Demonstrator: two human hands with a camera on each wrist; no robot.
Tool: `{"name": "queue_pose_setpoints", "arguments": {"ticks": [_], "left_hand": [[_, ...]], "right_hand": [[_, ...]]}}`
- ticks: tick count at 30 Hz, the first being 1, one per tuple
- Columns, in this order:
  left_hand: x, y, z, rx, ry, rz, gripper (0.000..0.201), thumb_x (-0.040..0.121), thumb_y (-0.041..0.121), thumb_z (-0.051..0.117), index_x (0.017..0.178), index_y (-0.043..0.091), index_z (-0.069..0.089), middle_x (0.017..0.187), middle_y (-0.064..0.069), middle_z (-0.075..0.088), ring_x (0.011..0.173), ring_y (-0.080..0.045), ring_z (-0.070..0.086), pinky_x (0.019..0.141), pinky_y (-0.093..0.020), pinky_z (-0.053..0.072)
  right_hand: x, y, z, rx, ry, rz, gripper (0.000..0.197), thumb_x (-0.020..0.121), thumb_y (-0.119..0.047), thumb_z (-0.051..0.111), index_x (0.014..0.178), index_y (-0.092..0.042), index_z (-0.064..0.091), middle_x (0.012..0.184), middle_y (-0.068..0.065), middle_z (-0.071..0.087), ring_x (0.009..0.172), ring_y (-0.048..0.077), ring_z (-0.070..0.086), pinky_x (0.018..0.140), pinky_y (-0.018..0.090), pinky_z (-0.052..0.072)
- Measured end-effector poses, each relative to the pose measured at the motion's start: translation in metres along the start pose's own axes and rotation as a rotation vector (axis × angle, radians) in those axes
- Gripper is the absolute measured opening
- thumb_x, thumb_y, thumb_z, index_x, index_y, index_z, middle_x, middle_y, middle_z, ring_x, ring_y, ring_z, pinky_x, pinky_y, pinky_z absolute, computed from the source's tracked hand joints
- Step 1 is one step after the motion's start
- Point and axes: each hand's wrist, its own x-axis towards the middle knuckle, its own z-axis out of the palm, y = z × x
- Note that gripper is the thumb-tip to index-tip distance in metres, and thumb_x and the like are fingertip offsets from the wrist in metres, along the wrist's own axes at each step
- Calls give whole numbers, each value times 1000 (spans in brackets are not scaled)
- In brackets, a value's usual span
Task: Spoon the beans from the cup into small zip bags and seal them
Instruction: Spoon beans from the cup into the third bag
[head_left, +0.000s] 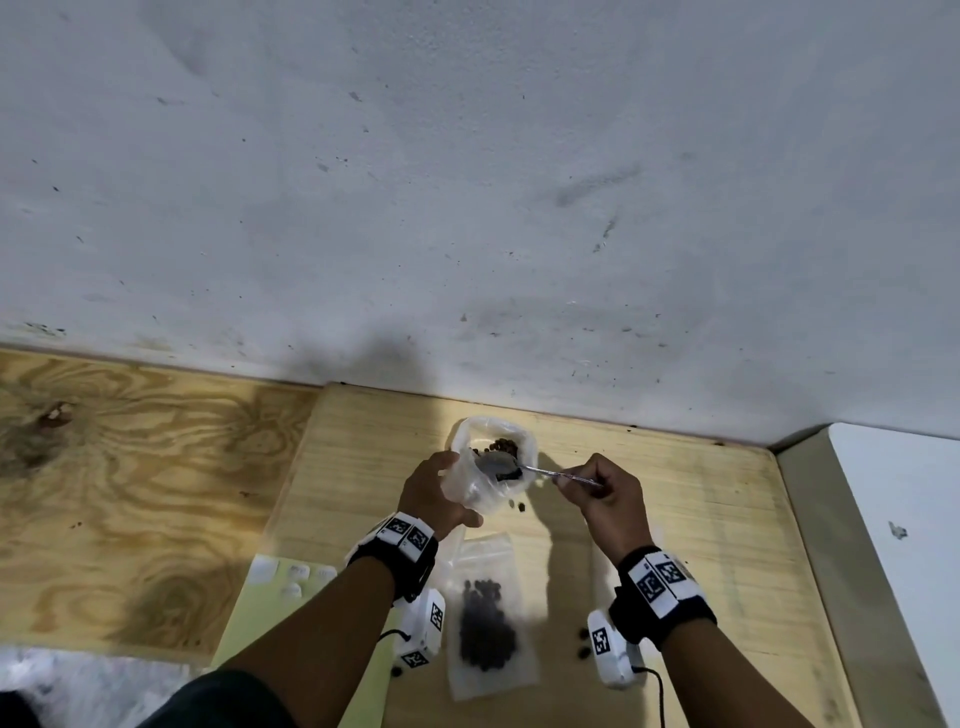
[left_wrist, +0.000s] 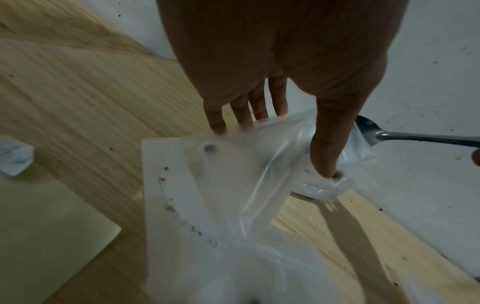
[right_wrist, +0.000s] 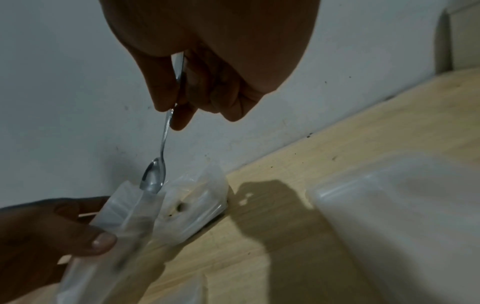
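My left hand (head_left: 441, 483) grips a clear small zip bag (head_left: 475, 486), thumb on one side (left_wrist: 327, 144) and fingers behind it, and holds its mouth up. The right hand (head_left: 587, 483) pinches the handle of a metal spoon (head_left: 545, 472). Its bowl (right_wrist: 153, 179) sits at the bag's mouth (right_wrist: 130, 205) and looks empty. Right behind the bag stands the clear cup (head_left: 511, 434) with brown beans (head_left: 506, 445) in it. A second zip bag (head_left: 488, 639) holding dark beans lies flat on the board between my wrists.
Loose beans lie by the cup (head_left: 519, 505) and near my right wrist (head_left: 584, 644). The grey wall (head_left: 467, 208) rises just behind the cup. A pale green sheet (head_left: 270, 634) with small white bits (head_left: 265, 569) lies at the left.
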Motion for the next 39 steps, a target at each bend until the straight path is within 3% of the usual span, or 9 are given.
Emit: {"name": "queue_pose_setpoints", "arguments": {"ticks": [4,8,16,24,28,30,32,36,39], "left_hand": [[-1,1,0,12,3,-1,94,46,16,94,128,28,50,127,-1,57,115,-22,55,97,-34,48],[1,2,-3,16,-28,-20,93,45,15,93,126,31,50,124,1,57,114,-22,54,96,-35,49],[6,5,-6,26,-115,-44,89,45,17,92,122,36,52,120,3,60,111,-22,57,90,-35,52],[6,4,-5,61,-107,-3,88,46,18,92,123,34,53,122,8,58,108,-17,57,88,-29,50],[5,5,-5,54,-106,12,88,45,18,92,122,34,53,124,8,58,108,-17,57,88,-30,50],[5,5,-5,47,-99,11,90,44,18,92,123,33,52,126,7,58,110,-18,57,90,-33,51],[5,5,-6,42,-91,7,91,44,17,92,124,32,52,126,7,58,111,-19,56,91,-33,51],[6,6,-7,55,-83,10,92,46,19,92,127,30,50,127,6,58,112,-20,56,92,-34,51],[5,6,-6,65,-79,9,91,48,19,92,128,29,49,127,6,58,112,-20,56,94,-35,50]], "right_hand": [[7,0,-3,16,153,22,31,79,-1,74,63,-6,49,68,17,63,69,20,57,68,32,43],[18,1,7,-96,233,53,27,80,-3,71,66,-3,48,77,25,62,66,21,51,61,31,38],[32,20,40,-239,139,103,37,87,-16,69,62,-18,41,59,0,50,59,18,46,57,29,37],[21,23,63,-72,95,303,36,75,-7,75,59,-14,43,62,5,44,63,18,41,60,29,33],[25,27,65,26,126,450,43,77,0,63,46,-20,41,55,-6,60,58,17,43,60,29,34],[28,24,60,85,172,500,41,78,5,54,46,-20,45,69,-1,74,52,12,42,55,27,32],[29,18,53,135,212,521,35,75,8,56,52,-16,45,76,7,76,44,8,39,50,25,30],[31,10,37,167,245,507,21,71,4,66,63,-9,51,62,11,60,42,15,30,44,23,23],[31,6,24,201,240,462,26,73,4,67,59,-10,50,62,14,51,44,16,25,44,23,20]]}}
